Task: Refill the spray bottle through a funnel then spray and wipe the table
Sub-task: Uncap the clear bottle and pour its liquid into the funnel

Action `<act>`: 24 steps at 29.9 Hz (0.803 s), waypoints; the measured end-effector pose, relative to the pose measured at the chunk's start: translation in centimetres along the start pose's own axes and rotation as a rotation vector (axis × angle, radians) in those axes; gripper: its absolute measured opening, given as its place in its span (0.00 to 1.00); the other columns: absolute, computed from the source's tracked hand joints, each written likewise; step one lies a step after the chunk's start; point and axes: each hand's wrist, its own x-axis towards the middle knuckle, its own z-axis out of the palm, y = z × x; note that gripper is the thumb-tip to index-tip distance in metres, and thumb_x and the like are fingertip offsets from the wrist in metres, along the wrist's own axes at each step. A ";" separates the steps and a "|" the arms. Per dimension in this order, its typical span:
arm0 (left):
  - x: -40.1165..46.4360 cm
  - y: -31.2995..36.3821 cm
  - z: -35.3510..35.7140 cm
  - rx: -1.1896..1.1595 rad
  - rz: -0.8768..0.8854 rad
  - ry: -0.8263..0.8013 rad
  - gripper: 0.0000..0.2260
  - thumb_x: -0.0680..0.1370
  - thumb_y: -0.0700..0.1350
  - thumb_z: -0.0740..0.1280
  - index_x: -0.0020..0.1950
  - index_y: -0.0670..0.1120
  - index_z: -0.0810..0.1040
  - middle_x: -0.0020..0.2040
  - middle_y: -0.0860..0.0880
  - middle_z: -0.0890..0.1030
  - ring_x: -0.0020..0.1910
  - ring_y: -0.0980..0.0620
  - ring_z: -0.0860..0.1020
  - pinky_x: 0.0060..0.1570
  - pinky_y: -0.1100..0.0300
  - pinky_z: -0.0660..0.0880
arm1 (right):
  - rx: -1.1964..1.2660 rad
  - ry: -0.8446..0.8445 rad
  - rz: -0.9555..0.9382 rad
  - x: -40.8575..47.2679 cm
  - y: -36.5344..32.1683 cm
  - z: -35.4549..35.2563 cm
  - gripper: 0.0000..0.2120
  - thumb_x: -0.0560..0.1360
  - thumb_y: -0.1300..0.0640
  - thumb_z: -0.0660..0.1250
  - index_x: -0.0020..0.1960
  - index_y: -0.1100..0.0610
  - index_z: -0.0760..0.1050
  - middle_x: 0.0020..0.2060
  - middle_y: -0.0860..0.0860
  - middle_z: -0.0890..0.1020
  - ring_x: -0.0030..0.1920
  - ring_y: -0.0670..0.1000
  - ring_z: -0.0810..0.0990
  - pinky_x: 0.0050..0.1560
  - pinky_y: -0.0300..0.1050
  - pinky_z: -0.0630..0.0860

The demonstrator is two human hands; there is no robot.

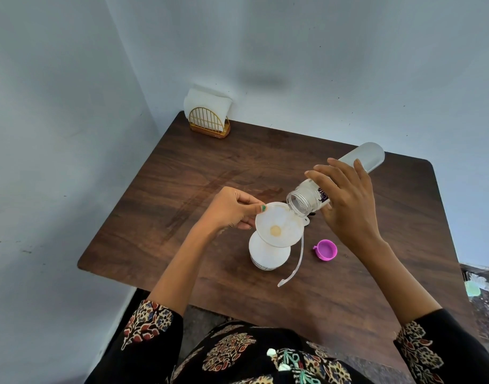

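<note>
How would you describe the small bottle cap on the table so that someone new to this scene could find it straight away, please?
Start at the dark wooden table and find the white spray bottle with the funnel standing in it near the front. Just right of that bottle, below the right hand, lies the cap. It is the only bright pink-purple thing on the table, lying open side up.

the left hand (pixel 232 209) pinches the rim of a white funnel (pixel 279 224) that sits in the neck of the white spray bottle (pixel 268 254) on the wooden table (pixel 210 173). the right hand (pixel 345 200) grips a clear water bottle (pixel 348 173) tipped mouth-down, its open mouth at the funnel's rim opposite the left fingertips. a pink cap (pixel 325 250) lies below the right palm, and a thin dip tube (pixel 294 268) beside the spray bottle.
</note>
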 end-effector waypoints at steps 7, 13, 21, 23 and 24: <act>0.0 0.0 0.0 0.007 0.005 0.005 0.02 0.74 0.43 0.71 0.45 0.48 0.83 0.38 0.53 0.84 0.31 0.58 0.82 0.28 0.68 0.76 | 0.005 0.001 -0.002 0.0 -0.1 -0.1 0.33 0.60 0.72 0.73 0.61 0.54 0.71 0.56 0.54 0.80 0.63 0.60 0.74 0.66 0.65 0.64; -0.1 -0.1 0.1 0.001 0.007 0.005 0.03 0.74 0.43 0.71 0.46 0.47 0.83 0.38 0.53 0.83 0.30 0.59 0.82 0.27 0.69 0.76 | 0.005 0.002 -0.004 0.0 -0.2 -0.1 0.32 0.60 0.72 0.74 0.60 0.54 0.72 0.56 0.55 0.80 0.63 0.60 0.75 0.66 0.65 0.64; -0.1 -0.1 0.0 0.004 0.000 0.010 0.05 0.74 0.43 0.71 0.48 0.46 0.83 0.38 0.53 0.84 0.32 0.58 0.83 0.28 0.68 0.76 | 0.010 0.002 -0.004 0.0 -0.2 -0.2 0.33 0.60 0.72 0.73 0.61 0.53 0.71 0.56 0.55 0.80 0.63 0.60 0.74 0.66 0.65 0.64; -0.2 -0.2 0.0 -0.006 0.001 0.007 0.05 0.74 0.43 0.71 0.48 0.46 0.84 0.39 0.51 0.84 0.32 0.57 0.83 0.28 0.68 0.76 | 0.002 0.001 -0.004 0.1 -0.2 -0.2 0.33 0.60 0.72 0.73 0.61 0.53 0.70 0.56 0.54 0.80 0.63 0.59 0.74 0.66 0.65 0.64; -0.2 -0.2 0.0 -0.010 0.001 0.004 0.05 0.74 0.43 0.71 0.48 0.46 0.84 0.39 0.51 0.84 0.32 0.58 0.83 0.28 0.68 0.77 | 0.000 0.002 -0.002 0.1 -0.2 -0.2 0.33 0.60 0.72 0.72 0.61 0.53 0.70 0.56 0.54 0.80 0.64 0.59 0.74 0.67 0.65 0.64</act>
